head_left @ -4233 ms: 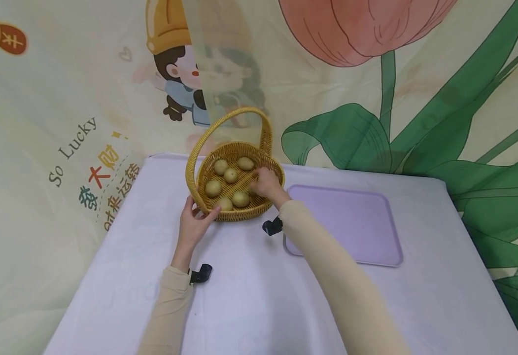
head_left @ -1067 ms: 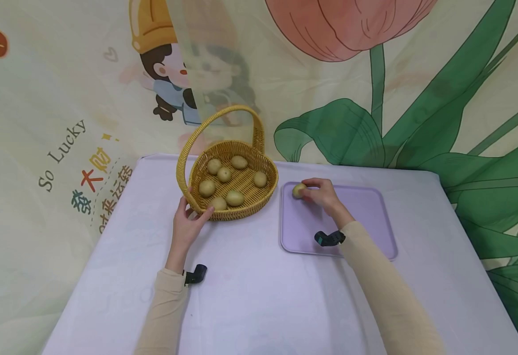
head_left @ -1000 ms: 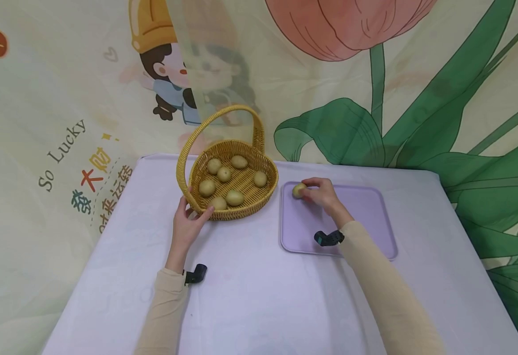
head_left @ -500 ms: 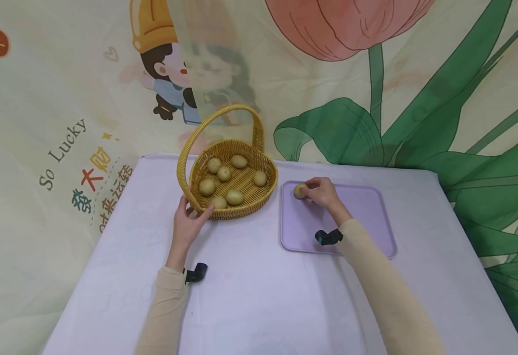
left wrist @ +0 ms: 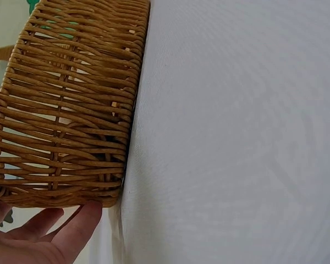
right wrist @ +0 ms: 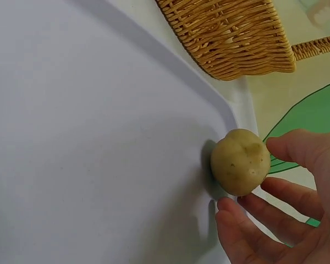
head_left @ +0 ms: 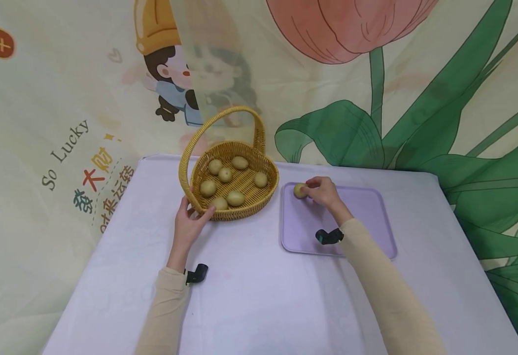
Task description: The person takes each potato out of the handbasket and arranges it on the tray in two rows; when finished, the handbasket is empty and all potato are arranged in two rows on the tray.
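A wicker basket with a tall arched handle stands at the back of the table and holds several potatoes. My left hand grips its near left side, thumb at the rim and fingers against the outer wall. In the left wrist view, fingertips touch the woven wall. To the right, a lilac tray lies flat. One potato sits in its far left corner. My right hand is at this potato, thumb and fingers curled about its right side; contact looks light.
A white cloth covers the table. Behind it hangs a printed backdrop with a tulip and cartoon figures. Each wrist wears a small black camera. The basket handle rises above the potatoes.
Since the oldest frame, my right hand has carried a potato from the basket to the tray's far left corner. Over the last second it shifts only slightly there. My left hand stays on the basket.
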`<state>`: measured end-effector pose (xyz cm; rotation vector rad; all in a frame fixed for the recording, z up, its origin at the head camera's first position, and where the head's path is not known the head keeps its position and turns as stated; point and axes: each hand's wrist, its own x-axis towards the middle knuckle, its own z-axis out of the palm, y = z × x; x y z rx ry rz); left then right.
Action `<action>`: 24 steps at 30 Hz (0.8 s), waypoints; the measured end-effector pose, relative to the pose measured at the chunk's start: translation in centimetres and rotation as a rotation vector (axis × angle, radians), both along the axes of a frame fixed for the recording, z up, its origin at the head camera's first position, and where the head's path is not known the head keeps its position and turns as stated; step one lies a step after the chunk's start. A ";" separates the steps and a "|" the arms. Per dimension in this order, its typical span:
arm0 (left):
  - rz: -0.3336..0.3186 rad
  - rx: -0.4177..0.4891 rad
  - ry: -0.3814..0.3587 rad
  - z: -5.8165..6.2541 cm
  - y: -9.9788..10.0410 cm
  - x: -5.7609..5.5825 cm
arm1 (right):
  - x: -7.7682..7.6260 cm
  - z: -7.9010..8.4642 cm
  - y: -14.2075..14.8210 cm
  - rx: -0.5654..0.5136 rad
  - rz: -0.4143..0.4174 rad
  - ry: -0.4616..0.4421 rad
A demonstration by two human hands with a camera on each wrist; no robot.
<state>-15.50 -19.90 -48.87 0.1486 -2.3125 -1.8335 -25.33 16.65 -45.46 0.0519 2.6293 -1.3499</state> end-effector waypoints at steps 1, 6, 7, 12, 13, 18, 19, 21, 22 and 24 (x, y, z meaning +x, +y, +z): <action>-0.002 0.001 0.000 0.0 0.0 0.0 | 0.0 0.0 0.0 -0.002 0.001 0.002; -0.005 0.000 -0.010 0.2 0.1 0.0 | -0.1 0.1 0.2 0.001 0.009 0.013; -0.005 0.001 -0.008 0.2 0.1 0.0 | -0.1 0.2 0.3 0.004 0.012 0.013; -0.002 0.005 -0.003 0.2 0.1 0.0 | -0.5 0.8 0.5 0.051 0.038 0.033; -0.002 0.006 -0.003 0.2 0.1 0.0 | -0.5 1.0 0.5 0.064 0.041 0.042; -0.002 0.009 -0.006 0.2 0.1 0.0 | -0.7 2.3 0.6 0.079 0.048 0.094; -0.004 0.009 -0.005 0.2 0.1 0.1 | -0.7 2.5 0.6 0.067 0.051 0.097; -0.005 0.014 -0.006 0.2 0.1 0.1 | -0.7 3.0 0.5 0.019 0.057 0.093; -0.005 0.014 -0.005 0.2 0.1 0.1 | -0.7 3.2 0.4 -0.009 0.059 0.086; -0.007 0.015 -0.004 0.1 0.1 0.1 | -0.6 3.5 0.2 -0.070 0.064 0.061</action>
